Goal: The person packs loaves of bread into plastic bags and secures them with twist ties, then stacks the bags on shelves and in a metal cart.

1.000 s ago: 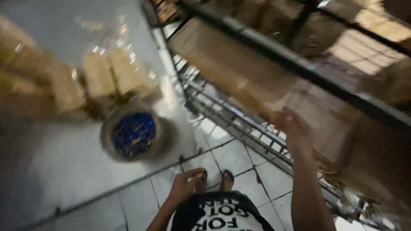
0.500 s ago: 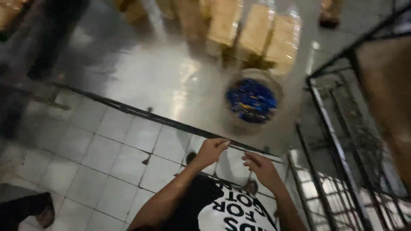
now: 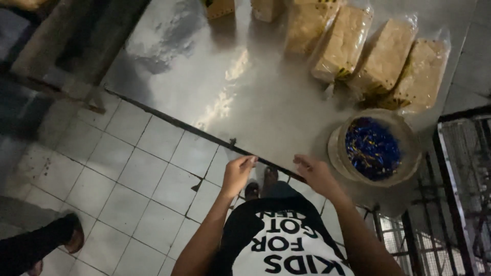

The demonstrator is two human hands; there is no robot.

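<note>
**Two empty hands by the tub**

Both hands hover at lower centre, fingers loosely apart, gripping nothing: left hand [image 3: 237, 174], right hand [image 3: 316, 175]. Nearest, right of centre on the steel worktop [image 3: 204, 66], sits a round tub [image 3: 375, 148] of small blue pieces, probably light, rigid; grip its rim.

Top bread bags [image 3: 266, 7] edge-cropped.
</note>
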